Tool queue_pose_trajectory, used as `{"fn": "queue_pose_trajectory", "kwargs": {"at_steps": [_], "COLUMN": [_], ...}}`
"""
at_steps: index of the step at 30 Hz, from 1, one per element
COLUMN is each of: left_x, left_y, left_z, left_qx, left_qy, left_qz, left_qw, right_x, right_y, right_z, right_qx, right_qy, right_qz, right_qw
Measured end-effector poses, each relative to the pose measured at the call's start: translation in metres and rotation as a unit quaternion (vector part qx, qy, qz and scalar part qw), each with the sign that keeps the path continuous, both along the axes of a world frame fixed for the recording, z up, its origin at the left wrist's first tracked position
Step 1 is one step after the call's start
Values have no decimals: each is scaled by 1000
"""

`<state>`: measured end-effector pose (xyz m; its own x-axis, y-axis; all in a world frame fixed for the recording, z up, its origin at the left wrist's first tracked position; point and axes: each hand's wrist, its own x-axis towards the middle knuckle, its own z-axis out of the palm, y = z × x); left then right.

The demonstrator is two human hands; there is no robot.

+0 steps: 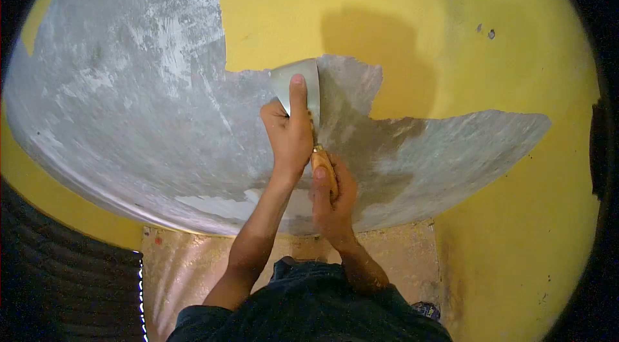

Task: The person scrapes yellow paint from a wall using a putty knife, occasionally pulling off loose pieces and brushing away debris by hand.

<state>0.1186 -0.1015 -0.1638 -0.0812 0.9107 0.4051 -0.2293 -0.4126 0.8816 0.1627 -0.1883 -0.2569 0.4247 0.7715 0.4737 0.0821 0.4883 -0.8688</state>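
A scraper with a broad metal blade (311, 82) and a wooden handle (324, 171) lies against the wall, its blade edge at the border of the yellow paint (271, 13) and the bare grey patch (245, 122). My right hand (336, 203) is closed round the handle, thumb along it. Higher up, my left hand (291, 132) grips the blade, its thumb pressed flat on the metal and its other fingers curled, partly hidden. The paint's edge beside the blade is ragged.
Whitish streaks (174, 35) mark the upper left of the grey patch. Below the wall is a tan floor (187, 264). A dark ribbed surface (64, 271) fills the lower left. Small chips (491, 34) show in the yellow paint at upper right.
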Motion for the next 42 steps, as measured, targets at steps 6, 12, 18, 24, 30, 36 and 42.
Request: {"fn": "queue_pose_trajectory", "kwargs": {"at_steps": [6,12,18,24,30,36,42], "left_x": [-6,-12,-10,-7,-7,3,-4], "left_y": [-1,2,12,4,4,4,6], "left_z": [-21,-17,-12,-20,-3,0,-18], "left_qx": [-2,15,17,30,16,29,41], "left_qy": [18,29,36,45,21,11,41], "left_qz": [37,-3,-16,21,10,2,-22], "left_qw": [999,999,999,998,1000,1000,998], "right_x": [-10,-6,-2,-8,-10,-9,-11], "right_y": [-3,-8,-7,-15,-7,-10,-10], "right_z": [-8,4,14,5,15,12,6], "right_qx": [-1,-37,-37,-53,-23,-33,-19], "right_qy": [13,3,62,48,70,108,84], "right_qz": [12,40,74,76,68,54,69], "right_qw": [1000,999,995,995,995,992,994]}}
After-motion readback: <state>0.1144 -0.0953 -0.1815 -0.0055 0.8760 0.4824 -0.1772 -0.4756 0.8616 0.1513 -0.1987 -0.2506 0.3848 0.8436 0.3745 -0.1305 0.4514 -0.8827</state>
